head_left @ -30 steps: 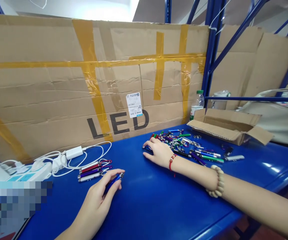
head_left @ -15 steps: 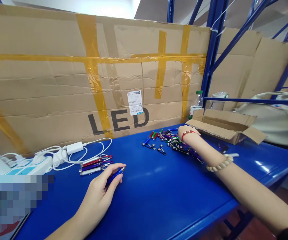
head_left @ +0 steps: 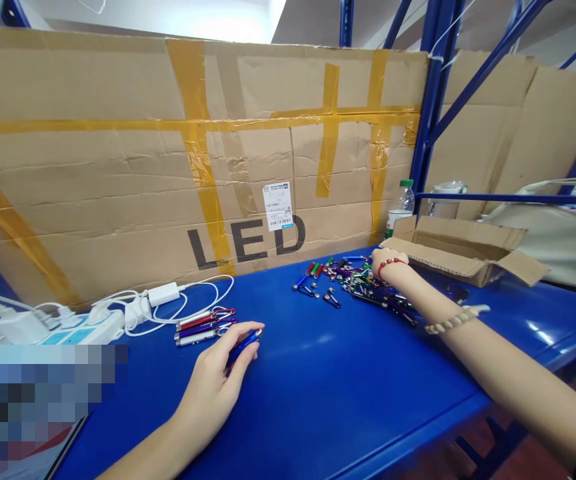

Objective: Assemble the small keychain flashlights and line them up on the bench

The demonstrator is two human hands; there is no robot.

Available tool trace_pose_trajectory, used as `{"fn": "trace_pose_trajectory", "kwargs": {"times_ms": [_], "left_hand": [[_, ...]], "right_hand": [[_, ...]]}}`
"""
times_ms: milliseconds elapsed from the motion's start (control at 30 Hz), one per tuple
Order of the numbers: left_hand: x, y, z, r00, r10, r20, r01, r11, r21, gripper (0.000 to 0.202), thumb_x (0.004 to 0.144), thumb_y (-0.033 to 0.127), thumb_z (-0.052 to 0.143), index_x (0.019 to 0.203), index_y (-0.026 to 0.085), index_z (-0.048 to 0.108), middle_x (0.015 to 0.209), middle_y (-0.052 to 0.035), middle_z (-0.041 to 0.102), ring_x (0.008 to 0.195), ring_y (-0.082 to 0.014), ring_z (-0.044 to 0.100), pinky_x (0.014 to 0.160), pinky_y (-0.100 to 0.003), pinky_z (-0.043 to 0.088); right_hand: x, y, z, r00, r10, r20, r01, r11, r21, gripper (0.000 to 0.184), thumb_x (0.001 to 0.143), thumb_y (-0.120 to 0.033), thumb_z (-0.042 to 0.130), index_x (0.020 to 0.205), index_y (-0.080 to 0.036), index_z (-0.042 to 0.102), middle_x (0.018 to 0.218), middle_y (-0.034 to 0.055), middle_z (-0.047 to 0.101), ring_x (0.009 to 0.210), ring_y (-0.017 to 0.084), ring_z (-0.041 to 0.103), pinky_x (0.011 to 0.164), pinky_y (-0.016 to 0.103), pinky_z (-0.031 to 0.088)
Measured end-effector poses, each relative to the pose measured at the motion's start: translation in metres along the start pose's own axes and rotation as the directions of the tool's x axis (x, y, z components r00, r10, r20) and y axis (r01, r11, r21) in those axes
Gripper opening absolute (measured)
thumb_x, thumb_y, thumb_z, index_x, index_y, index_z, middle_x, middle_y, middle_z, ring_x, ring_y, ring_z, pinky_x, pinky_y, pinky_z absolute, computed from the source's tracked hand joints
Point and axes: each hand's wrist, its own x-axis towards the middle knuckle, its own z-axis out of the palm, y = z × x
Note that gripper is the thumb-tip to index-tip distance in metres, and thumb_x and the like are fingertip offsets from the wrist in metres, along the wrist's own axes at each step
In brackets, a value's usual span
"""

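My left hand (head_left: 219, 373) is closed around a slim blue mini flashlight (head_left: 244, 345), its silver end sticking out past the fingertips. Just beyond that hand, red, purple and silver mini flashlights (head_left: 201, 328) with carabiner clips lie side by side. My right hand (head_left: 387, 260) is at the far side of the table, at the back of a mixed pile of small parts (head_left: 363, 279). Its fingers look curled in, but what they hold, if anything, is hidden. Black clips (head_left: 332, 300) and short coloured tubes (head_left: 314, 269) lie at the pile's left edge.
A large cardboard box (head_left: 133, 200) marked LED stands behind the blue table (head_left: 308, 387). At the right are an open carton (head_left: 461, 263), a bottle (head_left: 401, 207) and a pale bag (head_left: 553, 233). A power strip (head_left: 88, 330) with white cables sits at left.
The whole view has shifted slightly, so everything appears a little farther right. My left hand keeps the blue mini flashlight, and my right hand stays at the pile.
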Motion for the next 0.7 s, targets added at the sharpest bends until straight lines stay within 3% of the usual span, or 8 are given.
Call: {"fn": "trace_pose_trajectory", "kwargs": {"times_ms": [200,300,367,567,633,700], "left_hand": [[0.000,0.002,-0.001,1.000,-0.012,0.002,0.012,1.000,-0.012,0.028,0.085,0.034,0.044,0.106,0.022,0.058,0.080,-0.0030,0.066,0.071,-0.0168,0.064,0.070,-0.027,0.052],[0.001,0.004,0.000,1.000,-0.023,0.012,0.023,1.000,-0.006,0.027,0.085,0.034,0.043,0.105,0.022,0.058,0.079,-0.0025,0.065,0.073,-0.0166,0.063,0.074,-0.029,0.050],[0.001,0.004,0.000,0.999,-0.031,0.013,0.031,1.000,-0.003,0.026,0.086,0.034,0.043,0.104,0.022,0.058,0.078,-0.0021,0.064,0.073,-0.0164,0.062,0.076,-0.029,0.049],[0.002,0.004,-0.001,0.998,-0.034,0.045,0.035,0.999,-0.039,0.030,0.089,0.032,0.038,0.111,0.020,0.054,0.070,-0.0007,0.062,0.072,-0.0160,0.059,0.076,-0.029,0.046],[0.004,0.004,-0.002,0.997,-0.054,0.055,0.058,0.996,-0.061,0.031,0.089,0.033,0.038,0.113,0.020,0.054,0.075,-0.0015,0.064,0.078,-0.0172,0.059,0.079,-0.030,0.044],[0.006,0.002,-0.002,0.994,-0.096,0.060,0.102,0.990,-0.097,0.030,0.088,0.034,0.041,0.111,0.020,0.055,0.079,-0.0027,0.066,0.079,-0.0176,0.058,0.076,-0.029,0.043]], "right_hand": [[-0.006,-0.009,-0.008,0.999,0.044,0.001,-0.044,0.999,0.009,0.031,0.087,-0.031,0.052,0.112,-0.012,0.053,0.111,0.0092,0.056,0.095,0.019,0.057,0.080,0.038,0.049],[-0.015,-0.017,-0.018,0.996,-0.036,-0.085,0.040,0.998,0.051,0.025,0.087,-0.025,0.051,0.107,-0.013,0.060,0.106,0.0117,0.061,0.097,0.022,0.058,0.082,0.039,0.046],[-0.025,-0.027,-0.022,0.976,-0.142,-0.162,0.159,0.982,0.098,0.025,0.088,-0.023,0.048,0.108,-0.019,0.063,0.106,0.0103,0.063,0.100,0.023,0.057,0.083,0.035,0.045],[-0.067,-0.067,-0.010,0.823,-0.476,-0.310,0.546,0.815,0.196,0.030,0.090,-0.029,0.042,0.115,-0.029,0.060,0.100,0.0034,0.065,0.095,0.016,0.057,0.078,0.025,0.045],[-0.081,-0.078,-0.003,0.749,-0.567,-0.342,0.656,0.704,0.270,0.028,0.090,-0.027,0.044,0.113,-0.027,0.061,0.095,0.0011,0.067,0.093,0.014,0.058,0.080,0.023,0.045],[-0.094,-0.087,0.002,0.698,-0.594,-0.400,0.712,0.518,0.473,0.029,0.087,-0.023,0.048,0.114,-0.023,0.059,0.091,0.0014,0.068,0.084,0.013,0.061,0.077,0.025,0.047]]}}
